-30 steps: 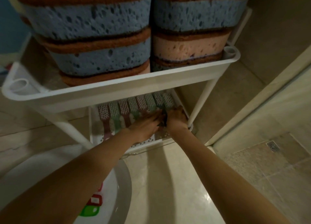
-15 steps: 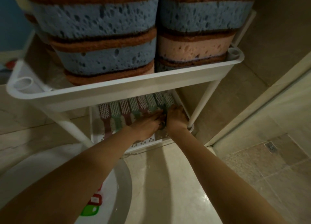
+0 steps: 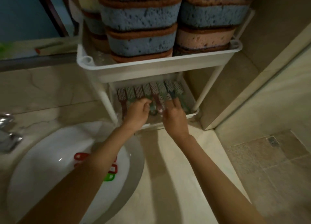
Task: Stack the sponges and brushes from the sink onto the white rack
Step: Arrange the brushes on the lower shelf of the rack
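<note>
The white rack (image 3: 159, 64) stands on the counter right of the sink (image 3: 50, 156). Its top tray carries tall stacks of blue, pink and brown sponges (image 3: 139, 45). A row of several pink and green brushes (image 3: 148, 90) lies on the lower shelf, bristles away from me. My left hand (image 3: 138, 112) rests on the handles at the row's middle, fingers loosely curled. My right hand (image 3: 175, 117) hovers beside it, fingertips touching the handles at the right end. A red brush handle (image 3: 80, 156) and a green one (image 3: 109, 177) lie in the sink, partly hidden by my left forearm.
A chrome faucet (image 3: 6, 136) sits at the sink's left edge. The beige counter runs in front of the rack. To the right the counter drops to a tiled floor with a drain (image 3: 273, 141). A wall corner stands close behind the rack's right leg.
My hands, pressed together at the right end of the brush row before, have come apart and drawn back slightly. My view has pulled back, showing the sink and faucet.
</note>
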Action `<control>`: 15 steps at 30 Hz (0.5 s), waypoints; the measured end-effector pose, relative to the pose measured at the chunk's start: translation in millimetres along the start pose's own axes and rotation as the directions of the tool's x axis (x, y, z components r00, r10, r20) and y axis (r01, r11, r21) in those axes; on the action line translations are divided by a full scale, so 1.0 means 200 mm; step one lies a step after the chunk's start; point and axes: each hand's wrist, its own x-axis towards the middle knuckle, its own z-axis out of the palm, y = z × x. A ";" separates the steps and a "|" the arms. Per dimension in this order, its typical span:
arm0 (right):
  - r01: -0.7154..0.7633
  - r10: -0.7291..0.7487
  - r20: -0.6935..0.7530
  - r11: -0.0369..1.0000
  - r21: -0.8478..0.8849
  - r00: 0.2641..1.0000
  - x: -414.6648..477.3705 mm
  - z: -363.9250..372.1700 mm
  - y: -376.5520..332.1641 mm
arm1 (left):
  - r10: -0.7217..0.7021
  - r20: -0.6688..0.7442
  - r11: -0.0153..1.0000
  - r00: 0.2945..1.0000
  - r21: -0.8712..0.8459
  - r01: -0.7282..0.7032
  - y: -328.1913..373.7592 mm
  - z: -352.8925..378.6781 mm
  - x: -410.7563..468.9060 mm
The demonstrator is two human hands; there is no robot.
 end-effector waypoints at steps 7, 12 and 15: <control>-0.003 -0.023 0.104 0.971 0.239 0.994 -0.32 0.12 -0.40 | -0.284 -0.127 0.957 0.950 -0.091 0.274 -0.29 -0.27 -0.53; 0.051 -0.154 0.328 0.952 0.302 0.932 -0.56 0.31 -0.73 | -0.464 -0.177 0.886 0.868 -0.113 0.450 -0.55 -0.45 -0.89; 0.122 -0.247 0.452 0.950 0.289 0.857 -0.69 0.44 -0.94 | -0.538 -0.201 0.841 0.819 -0.186 0.507 -0.71 -0.57 -1.08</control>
